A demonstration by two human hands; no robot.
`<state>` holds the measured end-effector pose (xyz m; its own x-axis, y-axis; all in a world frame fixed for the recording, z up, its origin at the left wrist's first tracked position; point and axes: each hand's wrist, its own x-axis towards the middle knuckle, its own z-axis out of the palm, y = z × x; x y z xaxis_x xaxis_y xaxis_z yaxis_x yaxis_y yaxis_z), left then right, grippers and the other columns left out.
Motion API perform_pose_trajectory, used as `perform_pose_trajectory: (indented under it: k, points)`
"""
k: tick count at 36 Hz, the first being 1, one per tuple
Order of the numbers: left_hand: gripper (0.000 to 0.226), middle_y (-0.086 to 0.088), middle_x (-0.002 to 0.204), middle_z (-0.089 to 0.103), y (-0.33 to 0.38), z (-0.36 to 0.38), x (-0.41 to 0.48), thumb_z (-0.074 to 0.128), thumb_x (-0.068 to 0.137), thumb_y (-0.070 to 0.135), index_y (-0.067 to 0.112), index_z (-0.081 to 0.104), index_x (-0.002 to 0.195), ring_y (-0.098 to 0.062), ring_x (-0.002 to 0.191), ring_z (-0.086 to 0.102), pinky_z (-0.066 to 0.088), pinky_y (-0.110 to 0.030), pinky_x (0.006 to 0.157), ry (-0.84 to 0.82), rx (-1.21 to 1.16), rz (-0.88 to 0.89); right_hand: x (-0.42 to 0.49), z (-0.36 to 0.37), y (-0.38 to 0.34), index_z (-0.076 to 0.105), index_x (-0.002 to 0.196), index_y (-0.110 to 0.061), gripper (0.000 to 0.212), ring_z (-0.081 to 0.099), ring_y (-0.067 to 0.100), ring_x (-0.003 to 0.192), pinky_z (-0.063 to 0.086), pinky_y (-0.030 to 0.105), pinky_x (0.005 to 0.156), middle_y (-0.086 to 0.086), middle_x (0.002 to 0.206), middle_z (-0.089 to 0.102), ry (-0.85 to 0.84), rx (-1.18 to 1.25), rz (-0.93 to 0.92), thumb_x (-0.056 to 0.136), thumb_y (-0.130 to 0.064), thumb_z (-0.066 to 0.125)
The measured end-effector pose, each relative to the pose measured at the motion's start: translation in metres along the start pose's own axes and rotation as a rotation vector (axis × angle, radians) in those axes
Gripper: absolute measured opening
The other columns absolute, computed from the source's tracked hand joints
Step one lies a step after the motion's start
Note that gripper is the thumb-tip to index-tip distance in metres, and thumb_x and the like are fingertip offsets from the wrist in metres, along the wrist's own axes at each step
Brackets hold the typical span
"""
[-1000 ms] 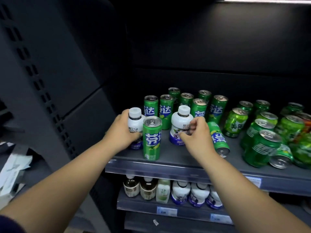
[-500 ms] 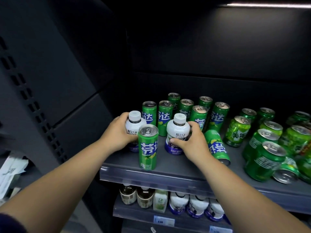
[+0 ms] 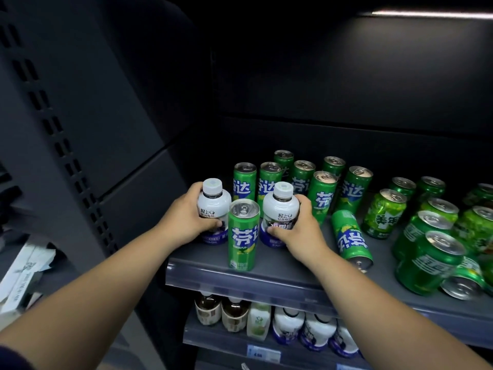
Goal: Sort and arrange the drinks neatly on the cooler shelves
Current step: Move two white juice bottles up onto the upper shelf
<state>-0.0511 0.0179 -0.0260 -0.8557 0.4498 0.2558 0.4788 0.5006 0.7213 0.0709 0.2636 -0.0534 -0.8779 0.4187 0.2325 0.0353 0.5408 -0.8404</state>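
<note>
Bottles are the things in hand: the left white bottle (image 3: 213, 206) and the right white bottle (image 3: 280, 209) both stand upright at the front left part of the upper shelf (image 3: 280, 265). Each has a white cap and a purple band at the foot. The left hand (image 3: 184, 220) grips the left white bottle from its left side, with the fingers (image 3: 210, 225) curled round the body. The right hand (image 3: 298, 231) grips the right white bottle from its right side, the thumb across the label and the other fingers behind.

Between the two bottles, a little more to the front, a tall green can (image 3: 243, 236) stands upright; I cannot tell if it touches them. Behind the bottles a group of tall green cans (image 3: 322, 196) stands upright. Just right of the right hand, one fallen can (image 3: 351, 239) lies on its side with one end toward the shelf edge. Further right are shorter green cans (image 3: 384, 213), some upright and some tipped over.

On the lower shelf (image 3: 213, 343) stand brown bottles (image 3: 208, 309) and more white bottles (image 3: 288, 327), with a price tag (image 3: 262, 353) on the front strip.
</note>
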Motion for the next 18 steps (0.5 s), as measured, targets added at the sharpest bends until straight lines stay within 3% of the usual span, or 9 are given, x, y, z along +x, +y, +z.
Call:
perform_pose_trajectory:
  k: [6,9,12,15,18]
  points:
    - [0.080,0.011,0.111,0.065,0.002,-0.004,-0.003,0.093,0.062,0.017,0.033,0.050,0.127,-0.006,0.101,0.062,0.044,-0.016,0.080,0.005,-0.033,-0.004,-0.002,0.000,-0.002,0.040,0.132,-0.027,0.079,0.061,0.017,0.106,0.044,0.028,0.084,-0.008,0.117,0.063,0.021,-0.007,0.011,0.071,-0.019,0.090]
    - [0.078,0.012,0.109,0.066,0.009,-0.012,-0.005,0.093,0.059,0.017,0.035,0.052,0.123,-0.006,0.098,0.063,0.046,-0.019,0.081,0.028,-0.033,0.006,0.000,-0.007,-0.009,0.041,0.127,-0.036,0.080,0.064,0.014,0.106,0.051,0.037,0.093,-0.013,0.116,0.066,0.045,0.011,0.005,0.067,-0.024,0.092]
    - [0.077,0.018,0.106,0.064,0.023,-0.026,-0.006,0.094,0.059,0.016,0.039,0.052,0.119,0.002,0.095,0.060,0.042,-0.010,0.076,0.076,-0.036,0.034,0.005,-0.020,-0.025,0.043,0.124,-0.041,0.080,0.065,0.004,0.105,0.052,0.036,0.096,-0.016,0.113,0.068,0.063,0.047,-0.035,0.063,-0.026,0.093]
    - [0.074,0.017,0.107,0.065,0.043,-0.046,-0.004,0.094,0.058,0.016,0.048,0.052,0.111,-0.004,0.097,0.063,0.047,-0.021,0.084,0.135,-0.048,0.100,0.009,-0.039,-0.050,0.044,0.122,-0.042,0.078,0.066,-0.001,0.101,0.052,0.032,0.094,-0.015,0.111,0.069,0.073,0.067,-0.094,0.064,-0.022,0.093]
    - [0.072,0.019,0.105,0.066,0.068,-0.069,0.000,0.093,0.060,0.014,0.054,0.052,0.104,-0.001,0.098,0.063,0.050,-0.027,0.087,0.178,-0.093,0.164,0.009,-0.059,-0.081,0.045,0.124,-0.041,0.078,0.066,-0.001,0.099,0.053,0.030,0.089,-0.016,0.111,0.070,0.090,0.068,-0.152,0.064,-0.025,0.093]
